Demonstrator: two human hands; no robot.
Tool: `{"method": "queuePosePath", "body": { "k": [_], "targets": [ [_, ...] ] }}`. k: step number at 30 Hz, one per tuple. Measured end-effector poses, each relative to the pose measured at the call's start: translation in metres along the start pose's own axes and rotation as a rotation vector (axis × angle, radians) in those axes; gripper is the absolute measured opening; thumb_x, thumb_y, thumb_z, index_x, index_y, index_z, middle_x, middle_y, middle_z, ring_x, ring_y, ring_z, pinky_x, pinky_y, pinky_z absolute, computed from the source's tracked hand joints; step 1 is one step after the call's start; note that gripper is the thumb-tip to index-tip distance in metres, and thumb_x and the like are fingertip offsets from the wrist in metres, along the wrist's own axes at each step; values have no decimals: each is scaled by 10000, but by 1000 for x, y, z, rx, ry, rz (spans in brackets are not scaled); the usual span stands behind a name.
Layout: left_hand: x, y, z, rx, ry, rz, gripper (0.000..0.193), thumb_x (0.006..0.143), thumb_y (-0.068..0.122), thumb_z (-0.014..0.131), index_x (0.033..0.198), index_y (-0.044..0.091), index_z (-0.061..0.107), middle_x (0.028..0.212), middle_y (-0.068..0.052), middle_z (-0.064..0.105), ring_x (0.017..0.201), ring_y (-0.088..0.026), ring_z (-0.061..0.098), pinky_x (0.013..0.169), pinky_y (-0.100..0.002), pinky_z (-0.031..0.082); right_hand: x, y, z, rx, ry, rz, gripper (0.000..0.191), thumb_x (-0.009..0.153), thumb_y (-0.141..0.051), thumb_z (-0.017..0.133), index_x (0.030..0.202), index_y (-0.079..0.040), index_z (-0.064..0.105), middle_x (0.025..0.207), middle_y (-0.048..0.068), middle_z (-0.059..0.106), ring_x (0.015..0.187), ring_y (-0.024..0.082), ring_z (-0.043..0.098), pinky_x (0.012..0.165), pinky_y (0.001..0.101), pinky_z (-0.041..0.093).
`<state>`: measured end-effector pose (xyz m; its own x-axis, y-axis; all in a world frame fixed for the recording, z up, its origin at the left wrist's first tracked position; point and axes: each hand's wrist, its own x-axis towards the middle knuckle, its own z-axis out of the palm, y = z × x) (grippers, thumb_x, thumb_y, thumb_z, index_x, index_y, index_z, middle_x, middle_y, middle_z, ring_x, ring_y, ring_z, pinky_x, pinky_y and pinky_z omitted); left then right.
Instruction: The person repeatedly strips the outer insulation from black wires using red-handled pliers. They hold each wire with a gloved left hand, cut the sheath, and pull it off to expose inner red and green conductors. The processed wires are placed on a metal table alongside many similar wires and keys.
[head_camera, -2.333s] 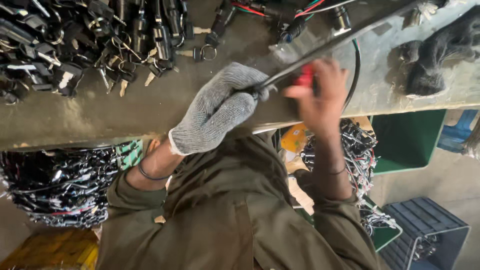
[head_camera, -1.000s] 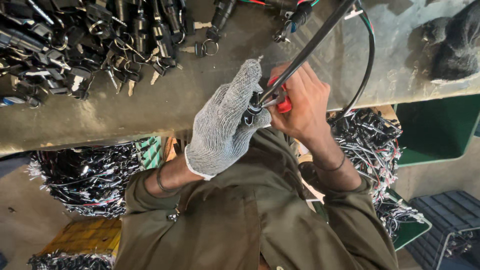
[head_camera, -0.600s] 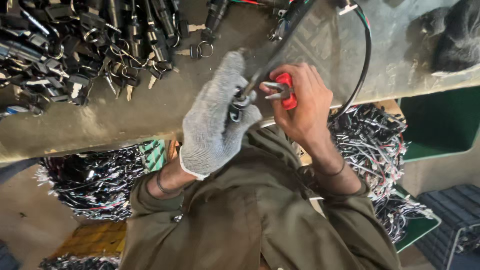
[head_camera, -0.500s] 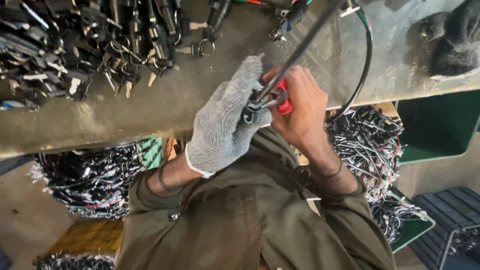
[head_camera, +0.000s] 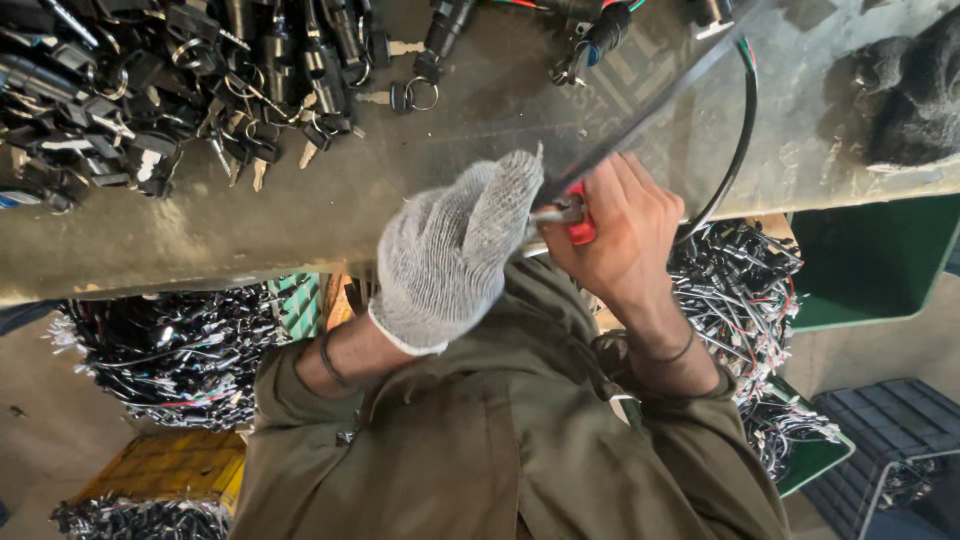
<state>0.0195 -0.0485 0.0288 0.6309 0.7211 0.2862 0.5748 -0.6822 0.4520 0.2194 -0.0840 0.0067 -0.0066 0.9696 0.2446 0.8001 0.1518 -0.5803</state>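
Gripping a red-handled tool (head_camera: 578, 222), the bare right hand (head_camera: 620, 235) is seen closed around the red grip just in front of the workbench (head_camera: 300, 215) edge. The left hand (head_camera: 455, 255), covered by a grey knitted glove, is curled shut beside it, and its fingers are closed about the lower end of a black cable (head_camera: 650, 110) where the tool's metal tip meets it. The cable is stretched up and to the right across the grey bench top, then looped back down in a curve near the bench edge. The two hands are held touching, close against the chest of an olive-green jacket (head_camera: 480, 440). On the far left of the bench a heap of black switches with keys and key rings (head_camera: 170, 80) is spread. Below the bench, bundles of wiring (head_camera: 170, 345) are piled on the left, more bundles (head_camera: 740, 290) lie on the right by a green bin (head_camera: 880, 260), and a yellow crate (head_camera: 170, 465) is seen at the lower left
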Motion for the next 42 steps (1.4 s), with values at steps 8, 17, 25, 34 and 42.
{"method": "queuePosePath", "body": {
  "k": [8, 17, 25, 34, 42],
  "targets": [
    [12, -8, -6, 154, 26, 141, 674, 982, 146, 718, 1590, 87, 431, 1431, -151, 582, 1105, -309, 642, 931, -434, 532, -2, -9, 7, 212, 52, 23, 368, 722, -40, 723, 1053, -7, 566, 885, 161, 592, 805, 364, 616, 693, 437, 505],
    [23, 2, -29, -851, -155, -173, 640, 1027, 61, 704, 1576, 109, 379, 1130, -95, 646, 893, -170, 636, 853, -257, 559, 16, 18, 30, 182, 129, -136, 358, 790, -155, 902, 929, -48, 590, 902, 106, 642, 803, 310, 644, 695, 410, 504],
    [15, 5, -20, -911, -86, -186, 600, 1045, 39, 661, 1562, 139, 375, 1133, -151, 620, 947, -245, 634, 881, -278, 540, 16, 23, 28, 309, 27, -91, 434, 821, -236, 934, 921, -65, 547, 906, 81, 620, 825, 280, 618, 712, 409, 481],
    [28, -34, -80, 347, 158, -138, 434, 1045, 249, 692, 1408, 113, 498, 1015, -76, 668, 802, -284, 656, 715, -384, 517, 21, 27, 22, -238, 140, -9, 756, 898, -570, 903, 1286, -21, 555, 1227, 147, 570, 1124, 350, 530, 958, 469, 427],
    [67, -101, -87, 836, 35, -41, 240, 1021, 379, 645, 1080, 153, 697, 771, -53, 653, 632, -262, 631, 562, -410, 493, 7, 35, 29, -265, 258, 53, 739, 996, -680, 749, 1313, -42, 550, 1305, 125, 569, 1285, 337, 517, 1107, 484, 331]
  ]
}}
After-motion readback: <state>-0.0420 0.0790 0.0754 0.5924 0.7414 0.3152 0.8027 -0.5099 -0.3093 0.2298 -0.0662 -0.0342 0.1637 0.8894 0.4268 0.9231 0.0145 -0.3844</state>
